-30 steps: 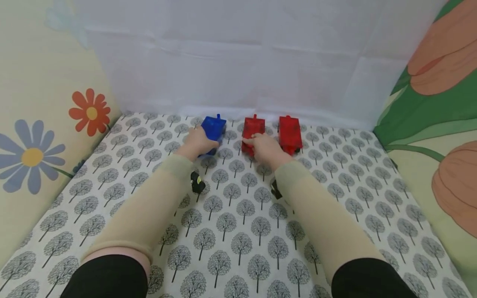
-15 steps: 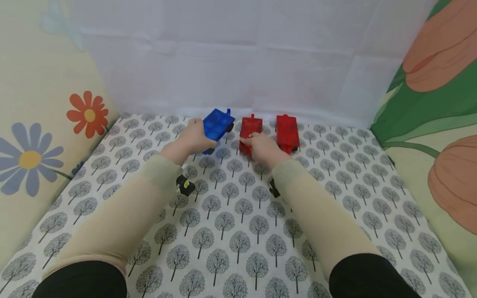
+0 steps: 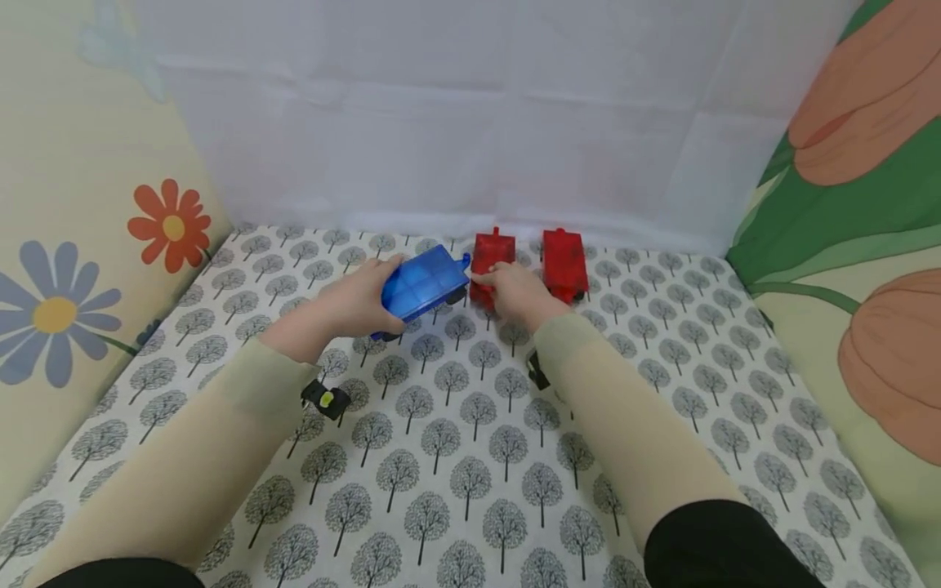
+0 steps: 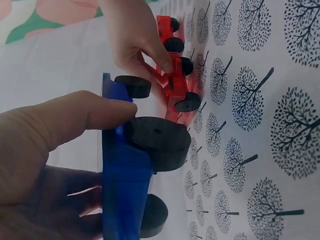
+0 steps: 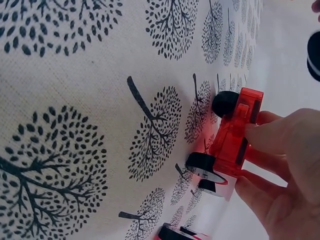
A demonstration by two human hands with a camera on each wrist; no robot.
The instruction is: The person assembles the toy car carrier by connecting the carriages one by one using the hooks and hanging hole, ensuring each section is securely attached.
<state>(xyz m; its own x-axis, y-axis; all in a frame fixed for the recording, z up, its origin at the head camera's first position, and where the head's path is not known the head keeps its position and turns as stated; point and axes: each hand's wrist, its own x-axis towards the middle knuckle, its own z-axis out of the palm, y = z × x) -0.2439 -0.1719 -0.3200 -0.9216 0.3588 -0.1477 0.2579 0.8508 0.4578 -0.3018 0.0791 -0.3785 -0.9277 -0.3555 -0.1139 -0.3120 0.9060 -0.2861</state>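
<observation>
A blue translucent toy car (image 3: 425, 282), flat-topped with black wheels and a small hitch, is held by my left hand (image 3: 356, 298). It is tilted, its hitch pointing right toward the red cars. In the left wrist view the thumb presses the side of the blue toy car (image 4: 122, 185) near a wheel, with fingers across its top. My right hand (image 3: 518, 292) grips the middle red toy car (image 3: 492, 251). The right wrist view has that red toy car (image 5: 232, 137) between thumb and fingers, wheels on the cloth. A second red toy car (image 3: 564, 265) stands right of it, untouched.
A white cloth with grey tree prints (image 3: 448, 441) covers the table. Behind the cars hangs a plain white sheet (image 3: 441, 122). Flower-patterned fabric (image 3: 66, 310) borders the left side, and tulip-patterned fabric (image 3: 867, 245) the right.
My left hand has lifted the blue toy car from its place at the back, turned it clockwise, and brought it nearer. The right hand has stayed on the middle red car.
</observation>
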